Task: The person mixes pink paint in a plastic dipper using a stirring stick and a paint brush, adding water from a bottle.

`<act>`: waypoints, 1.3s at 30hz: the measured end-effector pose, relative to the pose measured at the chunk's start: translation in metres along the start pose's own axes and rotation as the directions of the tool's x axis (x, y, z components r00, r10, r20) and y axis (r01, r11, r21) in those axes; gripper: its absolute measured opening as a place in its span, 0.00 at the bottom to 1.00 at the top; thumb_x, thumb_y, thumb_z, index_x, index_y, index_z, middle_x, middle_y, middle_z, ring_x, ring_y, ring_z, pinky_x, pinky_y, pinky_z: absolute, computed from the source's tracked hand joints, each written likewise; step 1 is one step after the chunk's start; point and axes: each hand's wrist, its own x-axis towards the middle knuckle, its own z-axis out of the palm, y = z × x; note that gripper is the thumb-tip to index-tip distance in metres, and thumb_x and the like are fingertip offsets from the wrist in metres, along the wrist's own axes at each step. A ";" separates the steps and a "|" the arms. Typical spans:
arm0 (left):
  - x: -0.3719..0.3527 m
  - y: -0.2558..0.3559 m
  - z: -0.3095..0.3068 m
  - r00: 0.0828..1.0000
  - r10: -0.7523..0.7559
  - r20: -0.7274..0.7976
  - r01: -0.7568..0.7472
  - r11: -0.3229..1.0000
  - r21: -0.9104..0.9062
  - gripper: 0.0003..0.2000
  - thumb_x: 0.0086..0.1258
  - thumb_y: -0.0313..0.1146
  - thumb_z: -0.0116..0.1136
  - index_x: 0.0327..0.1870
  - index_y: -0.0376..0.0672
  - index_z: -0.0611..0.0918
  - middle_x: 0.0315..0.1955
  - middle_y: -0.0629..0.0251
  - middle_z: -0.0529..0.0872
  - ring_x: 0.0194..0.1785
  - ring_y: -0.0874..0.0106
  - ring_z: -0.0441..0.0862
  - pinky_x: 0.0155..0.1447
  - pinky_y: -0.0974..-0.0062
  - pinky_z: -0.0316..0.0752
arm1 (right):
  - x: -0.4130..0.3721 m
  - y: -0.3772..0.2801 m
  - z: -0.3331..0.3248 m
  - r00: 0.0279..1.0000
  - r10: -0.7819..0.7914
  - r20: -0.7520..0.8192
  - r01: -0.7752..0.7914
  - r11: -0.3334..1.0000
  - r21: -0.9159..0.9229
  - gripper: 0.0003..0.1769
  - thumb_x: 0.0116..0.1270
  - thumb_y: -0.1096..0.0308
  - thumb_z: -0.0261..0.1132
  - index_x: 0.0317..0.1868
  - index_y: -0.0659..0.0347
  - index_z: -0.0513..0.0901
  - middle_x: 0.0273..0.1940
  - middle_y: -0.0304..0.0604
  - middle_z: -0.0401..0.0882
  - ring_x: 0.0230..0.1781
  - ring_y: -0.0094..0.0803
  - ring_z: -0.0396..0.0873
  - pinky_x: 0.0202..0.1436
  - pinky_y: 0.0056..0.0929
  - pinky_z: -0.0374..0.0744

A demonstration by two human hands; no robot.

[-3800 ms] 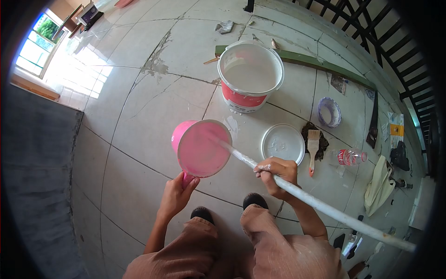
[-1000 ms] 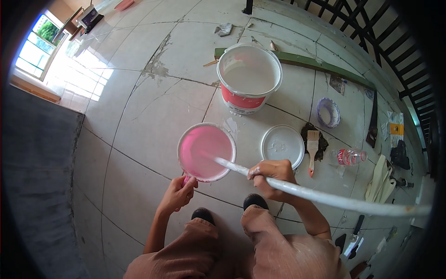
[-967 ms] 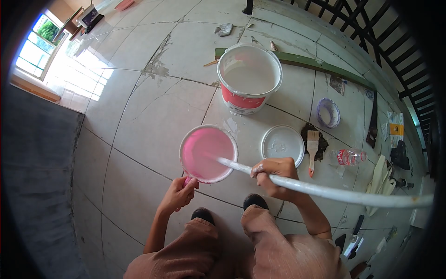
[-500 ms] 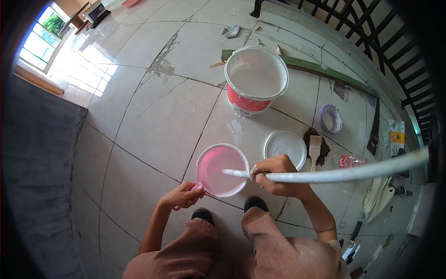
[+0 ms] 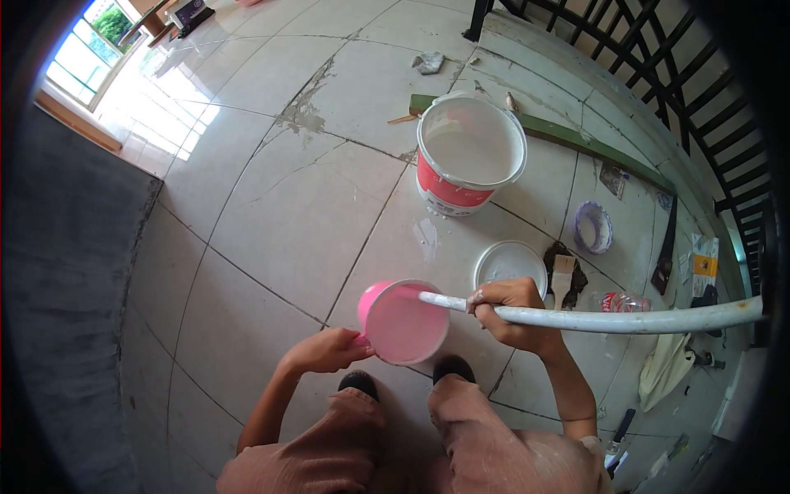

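My left hand [image 5: 329, 350] is closed around the handle of a pink plastic dipper [image 5: 373, 306]. The dipper is tipped, its mouth facing up and to the lower right, and pale pinkish liquid [image 5: 407, 329] shows inside. My right hand [image 5: 512, 313] wraps round a long white hose [image 5: 634, 319], gripping it near its end. That end reaches over the dipper's upper rim into its mouth. Behind the dipper stands a white bucket with a red band [image 5: 455, 188], holding whitish material. A round white lid [image 5: 498, 262] lies just beyond my right hand.
A paintbrush [image 5: 563, 280], a plastic bottle [image 5: 621, 302], a purple-rimmed tub [image 5: 593, 228] and a handsaw [image 5: 666, 247] lie to the right. A green strip [image 5: 592, 148] runs behind the bucket. Black railings [image 5: 658, 74] stand at upper right, a dark grey panel [image 5: 66, 272] at left.
The dipper has tilted, showing more of its outer left wall. The hose end now sits nearer its upper rim. The whole view has shifted slightly.
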 end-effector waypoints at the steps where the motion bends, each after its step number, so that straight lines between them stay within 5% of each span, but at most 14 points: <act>1: -0.001 -0.002 -0.003 0.999 0.031 -0.033 -0.028 0.995 0.093 0.21 0.73 0.50 0.50 0.33 0.38 0.76 0.18 0.69 0.73 0.21 0.76 0.69 0.26 0.71 0.67 | 0.000 0.000 0.001 1.000 0.019 -0.016 -0.018 1.000 0.018 0.06 0.52 0.79 0.56 0.26 0.68 0.81 0.21 0.46 0.79 0.19 0.30 0.79 0.25 0.26 0.77; 4: -0.007 -0.012 -0.021 0.989 0.113 -0.090 -0.079 0.945 0.316 0.20 0.73 0.50 0.49 0.36 0.38 0.77 0.20 0.64 0.77 0.23 0.70 0.74 0.30 0.68 0.72 | -0.004 0.005 0.006 0.998 0.045 -0.031 -0.044 0.999 0.028 0.05 0.53 0.77 0.58 0.27 0.66 0.81 0.22 0.47 0.81 0.22 0.36 0.82 0.28 0.27 0.79; 7: -0.010 0.003 -0.045 0.998 -0.022 -0.061 0.036 0.965 0.258 0.22 0.72 0.50 0.49 0.34 0.34 0.76 0.21 0.52 0.79 0.28 0.60 0.78 0.36 0.63 0.72 | -0.010 0.007 0.022 0.996 0.091 0.007 -0.091 0.992 0.089 0.05 0.53 0.76 0.59 0.27 0.66 0.81 0.22 0.47 0.80 0.21 0.36 0.81 0.27 0.27 0.78; 15: 0.009 0.041 -0.091 0.975 -0.220 -0.029 0.215 0.901 0.377 0.22 0.72 0.52 0.49 0.36 0.36 0.76 0.22 0.62 0.77 0.20 0.72 0.73 0.24 0.71 0.70 | -0.029 0.032 0.055 0.985 0.175 -0.016 -0.154 0.904 0.399 0.07 0.56 0.77 0.54 0.28 0.69 0.80 0.19 0.44 0.78 0.17 0.24 0.78 0.24 0.23 0.76; 25: 0.047 0.082 -0.132 0.934 -0.315 0.168 0.187 0.833 0.521 0.17 0.65 0.45 0.54 0.24 0.40 0.75 0.17 0.70 0.73 0.17 0.78 0.65 0.21 0.76 0.62 | -0.011 0.046 0.046 0.986 -0.087 -0.139 0.087 0.996 -0.005 0.07 0.54 0.78 0.55 0.26 0.68 0.81 0.24 0.47 0.82 0.19 0.28 0.80 0.25 0.24 0.79; 29: 0.057 0.089 -0.141 0.916 -0.357 0.186 0.195 0.797 0.571 0.17 0.63 0.46 0.56 0.24 0.41 0.76 0.17 0.71 0.74 0.18 0.79 0.66 0.24 0.75 0.64 | -0.019 0.031 0.055 0.996 0.035 -0.088 -0.018 0.983 0.182 0.08 0.54 0.81 0.53 0.26 0.70 0.80 0.22 0.45 0.80 0.20 0.26 0.80 0.24 0.23 0.79; 33: 0.063 0.094 -0.148 0.917 -0.359 0.174 0.195 0.784 0.589 0.17 0.61 0.48 0.58 0.22 0.42 0.77 0.17 0.71 0.75 0.18 0.79 0.68 0.25 0.76 0.65 | -0.021 0.038 0.065 0.967 0.242 -0.080 -0.166 0.836 0.523 0.07 0.55 0.77 0.55 0.28 0.69 0.80 0.20 0.46 0.78 0.19 0.25 0.80 0.25 0.24 0.77; 39: 0.071 0.091 -0.156 0.895 -0.421 0.145 0.235 0.723 0.650 0.20 0.60 0.53 0.63 0.32 0.41 0.84 0.19 0.70 0.77 0.20 0.80 0.71 0.29 0.80 0.69 | -0.013 0.047 0.056 0.977 0.028 -0.213 0.009 0.985 0.171 0.06 0.54 0.76 0.58 0.30 0.66 0.82 0.21 0.46 0.80 0.19 0.30 0.80 0.24 0.25 0.78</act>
